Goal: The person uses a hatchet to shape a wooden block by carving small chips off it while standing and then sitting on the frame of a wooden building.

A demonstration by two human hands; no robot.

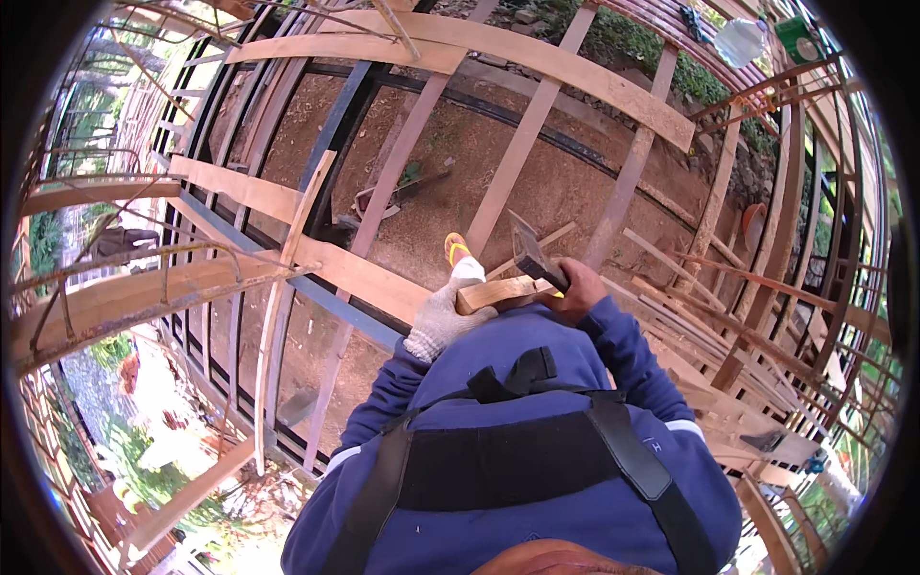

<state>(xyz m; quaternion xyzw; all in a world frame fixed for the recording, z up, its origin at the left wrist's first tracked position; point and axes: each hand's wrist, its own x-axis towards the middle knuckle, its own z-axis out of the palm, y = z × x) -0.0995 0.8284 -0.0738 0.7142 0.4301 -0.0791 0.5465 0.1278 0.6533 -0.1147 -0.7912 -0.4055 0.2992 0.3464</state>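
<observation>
My left hand [438,321], in a pale knit glove, grips a short light-wood block [494,297] held against my front at waist height. My bare right hand [580,287] has its fingers closed on a dark hammer-like tool [530,257] just over the block's right end. The tool's exact shape is unclear. Just beyond my hands, my left foot [453,247] shows in a yellow sandal among timber beams [508,192] above reddish dirt.
Plank and metal framework [259,199] surrounds me, with gaps down to the ground [407,249]. Bent rebar [134,249] crosses at left. Loose wood strips [661,331] lie at right. A clear plastic jug [740,43] and green container [795,40] sit at upper right.
</observation>
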